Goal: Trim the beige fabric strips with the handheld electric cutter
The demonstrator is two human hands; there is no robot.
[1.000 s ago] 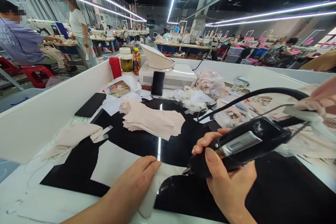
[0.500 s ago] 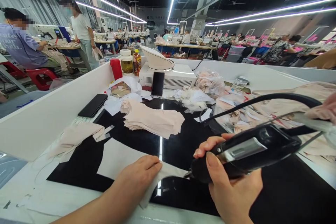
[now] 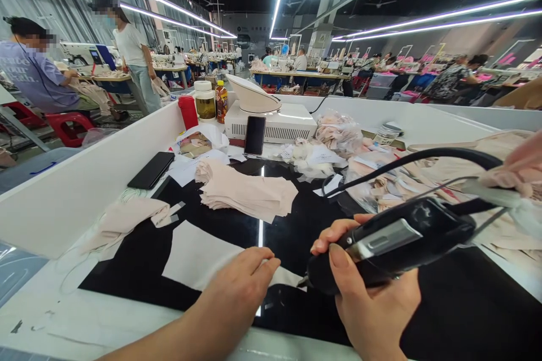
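My right hand (image 3: 364, 287) is wrapped round a black hand-held power tool (image 3: 393, 242) with a silver plate, its narrow tip pointing left. That tip touches the right end of a pale fabric piece (image 3: 197, 254) lying on the black glossy board (image 3: 127, 271). Over the middle of this fabric is my left hand (image 3: 245, 276), its fingers bent and held together; whether they pinch the cloth is hidden. Behind it sits a stack of pale pink fabric pieces (image 3: 245, 189).
At the left lie a black phone (image 3: 151, 170) and folded fabric (image 3: 127, 220). A white device (image 3: 271, 121), jars and a propped phone (image 3: 254, 135) stand at the back. Bagged scraps (image 3: 339, 135) fill the right. A low white wall (image 3: 84, 180) surrounds the table.
My left hand has moved right, closer to the tool tip, and the pale fabric has shifted slightly right. My right hand and the tool have moved slightly left.
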